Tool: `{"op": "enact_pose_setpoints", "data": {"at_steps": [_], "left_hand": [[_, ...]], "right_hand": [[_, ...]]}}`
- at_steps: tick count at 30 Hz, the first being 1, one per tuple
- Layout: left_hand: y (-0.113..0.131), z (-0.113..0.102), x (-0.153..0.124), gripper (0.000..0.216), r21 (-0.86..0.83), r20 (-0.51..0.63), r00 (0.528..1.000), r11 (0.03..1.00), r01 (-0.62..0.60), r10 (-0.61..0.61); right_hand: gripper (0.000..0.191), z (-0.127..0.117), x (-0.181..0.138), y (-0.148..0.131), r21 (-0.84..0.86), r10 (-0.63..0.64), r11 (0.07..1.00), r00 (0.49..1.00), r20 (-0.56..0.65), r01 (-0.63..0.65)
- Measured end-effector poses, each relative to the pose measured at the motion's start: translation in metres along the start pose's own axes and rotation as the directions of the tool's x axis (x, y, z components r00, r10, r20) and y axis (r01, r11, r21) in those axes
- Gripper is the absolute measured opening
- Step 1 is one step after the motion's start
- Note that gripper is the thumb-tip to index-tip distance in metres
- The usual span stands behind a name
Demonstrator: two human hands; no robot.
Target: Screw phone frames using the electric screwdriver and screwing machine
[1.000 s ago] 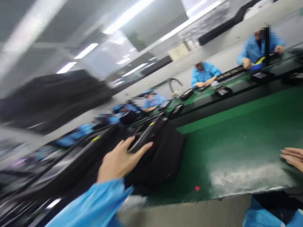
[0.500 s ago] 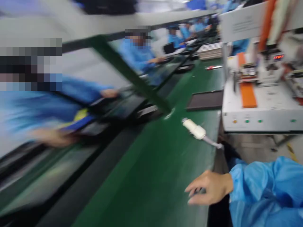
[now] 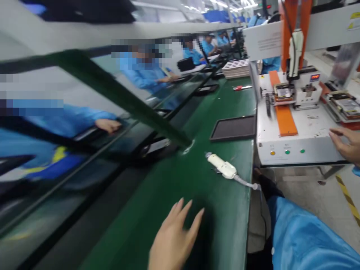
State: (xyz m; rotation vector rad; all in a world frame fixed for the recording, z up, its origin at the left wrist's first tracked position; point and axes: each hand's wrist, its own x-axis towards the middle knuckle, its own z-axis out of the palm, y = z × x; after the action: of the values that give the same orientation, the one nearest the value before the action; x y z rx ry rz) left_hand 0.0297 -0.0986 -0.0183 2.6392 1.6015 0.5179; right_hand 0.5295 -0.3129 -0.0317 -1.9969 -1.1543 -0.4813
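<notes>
My left hand hovers low over the green conveyor belt, fingers spread, holding nothing. A white handheld tool on a grey cable lies on the belt just beyond it. My right hand reaches in from the right edge. Its fingers lie stretched flat on the front corner of a white benchtop machine, and it is empty. My blue sleeve fills the lower right.
A black flat tray lies on the belt beside the machine. Farther along are a red tool and a stack of trays. A green slanted strut crosses the left. Co-workers in blue coats sit across the line.
The view has swung right, from a black bag under my left hand to the line's far end. My right hand left the belt edge for the machine, and my left hand came in empty.
</notes>
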Motion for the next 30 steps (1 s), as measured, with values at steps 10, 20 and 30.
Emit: {"op": "enact_pose_setpoints", "data": {"at_steps": [10,20,30], "left_hand": [[0.006,0.054,0.074,0.040,0.159,0.138,0.949,0.952,0.262,-0.284],[-0.049,0.062,0.172,0.030,0.165,0.119,0.935,0.935,0.314,-0.335],[-0.115,0.060,0.270,0.028,0.299,0.140,0.837,0.829,0.473,-0.529]], "right_hand": [[0.034,0.176,-0.007,-0.154,0.458,-0.485,0.827,0.825,0.291,0.324],[0.028,0.243,0.000,-0.212,0.496,-0.588,0.793,0.659,0.468,0.355],[0.024,0.247,-0.004,-0.216,0.536,-0.563,0.783,0.725,0.397,0.314]]}}
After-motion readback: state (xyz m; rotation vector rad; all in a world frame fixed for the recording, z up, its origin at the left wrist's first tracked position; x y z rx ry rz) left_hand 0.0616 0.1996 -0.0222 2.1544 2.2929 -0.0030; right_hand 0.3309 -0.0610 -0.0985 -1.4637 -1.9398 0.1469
